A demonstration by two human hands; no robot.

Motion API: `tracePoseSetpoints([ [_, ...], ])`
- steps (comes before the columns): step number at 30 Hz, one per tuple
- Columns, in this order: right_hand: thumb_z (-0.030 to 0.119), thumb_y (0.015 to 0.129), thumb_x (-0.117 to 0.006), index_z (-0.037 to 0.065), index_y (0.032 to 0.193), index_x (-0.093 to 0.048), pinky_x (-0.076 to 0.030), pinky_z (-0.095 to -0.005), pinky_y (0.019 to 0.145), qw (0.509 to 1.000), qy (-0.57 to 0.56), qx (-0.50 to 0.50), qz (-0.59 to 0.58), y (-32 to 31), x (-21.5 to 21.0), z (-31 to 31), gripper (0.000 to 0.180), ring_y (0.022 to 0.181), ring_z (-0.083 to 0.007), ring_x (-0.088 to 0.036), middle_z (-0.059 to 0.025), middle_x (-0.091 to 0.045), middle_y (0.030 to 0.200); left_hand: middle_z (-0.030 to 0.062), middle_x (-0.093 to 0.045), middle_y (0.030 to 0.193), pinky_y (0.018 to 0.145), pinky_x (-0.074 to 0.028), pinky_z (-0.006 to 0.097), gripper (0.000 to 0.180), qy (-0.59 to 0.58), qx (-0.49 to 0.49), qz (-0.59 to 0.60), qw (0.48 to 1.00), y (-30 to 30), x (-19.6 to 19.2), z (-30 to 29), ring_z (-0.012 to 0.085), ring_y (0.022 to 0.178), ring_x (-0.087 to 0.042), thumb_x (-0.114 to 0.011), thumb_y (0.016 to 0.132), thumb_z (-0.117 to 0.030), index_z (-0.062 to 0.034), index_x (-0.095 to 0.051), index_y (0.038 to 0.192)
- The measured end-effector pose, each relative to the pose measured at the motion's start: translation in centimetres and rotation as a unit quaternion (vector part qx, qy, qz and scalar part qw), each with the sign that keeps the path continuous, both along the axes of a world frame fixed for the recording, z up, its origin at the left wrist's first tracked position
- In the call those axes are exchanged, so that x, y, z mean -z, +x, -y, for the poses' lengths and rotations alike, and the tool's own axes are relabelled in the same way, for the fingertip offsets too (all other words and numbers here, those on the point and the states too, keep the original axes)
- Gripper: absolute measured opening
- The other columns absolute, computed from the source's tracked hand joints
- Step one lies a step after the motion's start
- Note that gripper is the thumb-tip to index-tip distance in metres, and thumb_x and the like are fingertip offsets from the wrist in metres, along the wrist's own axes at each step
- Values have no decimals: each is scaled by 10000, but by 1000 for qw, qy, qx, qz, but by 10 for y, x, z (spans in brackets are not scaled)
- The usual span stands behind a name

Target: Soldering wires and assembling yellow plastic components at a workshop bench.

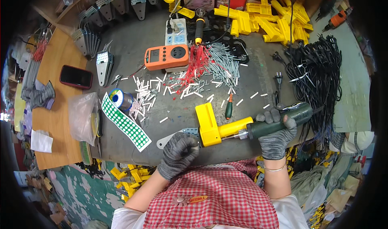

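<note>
My right hand (279, 137), in a grey knitted glove, is wrapped around a dark green electric screwdriver (258, 129) lying nearly level. Its bit (230, 136) points left, touching or close to the side of a yellow plastic housing (207, 126) with a handle-like arm. A silver metal plate (163, 141) with a rounded end sticks out of the housing's left side. My left hand (179, 154), gloved alike, is closed at that plate near the housing; its fingertips are partly hidden. Just beyond the housing lies a small green-handled screwdriver (229, 109).
Loose screws (222, 61), red wires (197, 65) and white tubes (145, 93) lie mid-table. Behind them are an orange meter (166, 57) and a power strip (176, 32). Yellow housings (279, 17) are heaped far right; black cords (315, 71) at right. A green-dotted sticker strip (126, 122) lies left.
</note>
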State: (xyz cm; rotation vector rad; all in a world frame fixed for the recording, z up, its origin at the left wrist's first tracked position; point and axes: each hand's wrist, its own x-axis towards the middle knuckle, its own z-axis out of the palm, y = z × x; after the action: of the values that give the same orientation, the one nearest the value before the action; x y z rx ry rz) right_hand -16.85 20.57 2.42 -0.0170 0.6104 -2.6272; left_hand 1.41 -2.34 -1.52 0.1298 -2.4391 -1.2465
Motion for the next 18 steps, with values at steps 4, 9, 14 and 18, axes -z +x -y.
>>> tracePoseSetpoints([
  [4,174,789,-702,76,1060,-574,-440,-389,827,1000,16,10,6,1,3,2,314,729,-164,-512,13,-501,755,77,-657,883,700,-510,358,271,4,1,-9,1000,0,3,0,256,788,-626,-745,689,33,-87,-626,901],
  [9,201,784,-698,68,1077,-577,-437,-385,822,1000,13,12,14,5,3,7,344,722,-160,-504,13,-494,754,69,-628,832,688,-499,370,268,14,56,-33,998,0,6,7,263,761,-602,-733,701,30,-94,-621,910],
  [14,190,788,-674,64,1078,-566,-428,-393,822,1000,-4,3,5,6,3,6,335,718,-169,-490,0,-501,752,68,-616,818,680,-495,375,258,10,57,-27,998,0,-4,5,268,756,-596,-720,708,32,-91,-613,908],
  [18,176,765,-697,76,1051,-567,-433,-373,807,1000,3,0,-1,6,3,6,330,715,-154,-495,13,-496,756,75,-599,809,674,-490,378,264,5,46,-23,999,0,-4,5,274,750,-587,-712,706,38,-90,-605,911],
])
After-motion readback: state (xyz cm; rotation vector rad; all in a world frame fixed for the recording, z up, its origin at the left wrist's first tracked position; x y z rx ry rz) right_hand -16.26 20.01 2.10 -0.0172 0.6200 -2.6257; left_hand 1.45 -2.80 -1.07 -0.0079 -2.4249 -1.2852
